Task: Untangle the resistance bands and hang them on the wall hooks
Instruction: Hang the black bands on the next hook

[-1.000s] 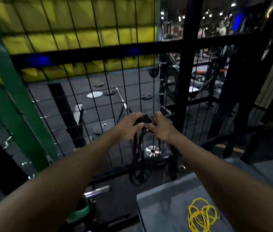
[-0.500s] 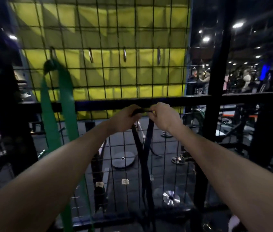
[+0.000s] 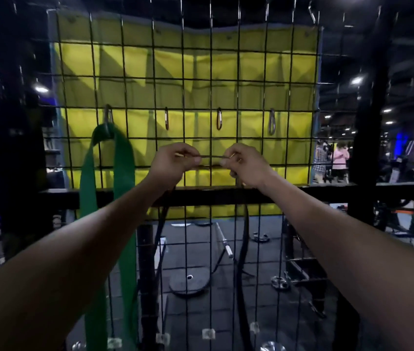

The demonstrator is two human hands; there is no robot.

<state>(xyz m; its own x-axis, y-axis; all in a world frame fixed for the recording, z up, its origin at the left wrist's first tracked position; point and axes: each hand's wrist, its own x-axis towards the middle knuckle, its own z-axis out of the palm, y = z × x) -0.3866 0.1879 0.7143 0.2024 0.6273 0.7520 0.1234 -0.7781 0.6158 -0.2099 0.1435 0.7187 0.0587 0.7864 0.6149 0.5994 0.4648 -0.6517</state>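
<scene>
My left hand (image 3: 174, 162) and my right hand (image 3: 245, 163) each pinch the top of a black resistance band (image 3: 211, 157), stretched level between them in front of the wire grid wall (image 3: 251, 72). Its two strands drop from my hands, one on each side, down past the black crossbar. A green band (image 3: 124, 198) hangs from the leftmost carabiner hook (image 3: 108, 116). Three more carabiner hooks sit in the same row, bare: one (image 3: 166, 118) above my left hand, one (image 3: 219, 118) above the gap between my hands, one (image 3: 272, 121) to the right.
A yellow mat (image 3: 200, 67) hangs behind the grid. A black horizontal crossbar (image 3: 302, 193) runs just below my hands. Beyond the mesh lie weight plates (image 3: 189, 282) and a barbell (image 3: 223, 240) on the gym floor. People stand far right (image 3: 340, 158).
Both hands have risen with the black band and spread apart, drawing its top taut. The view tilted up, so the whole row of hooks now shows.
</scene>
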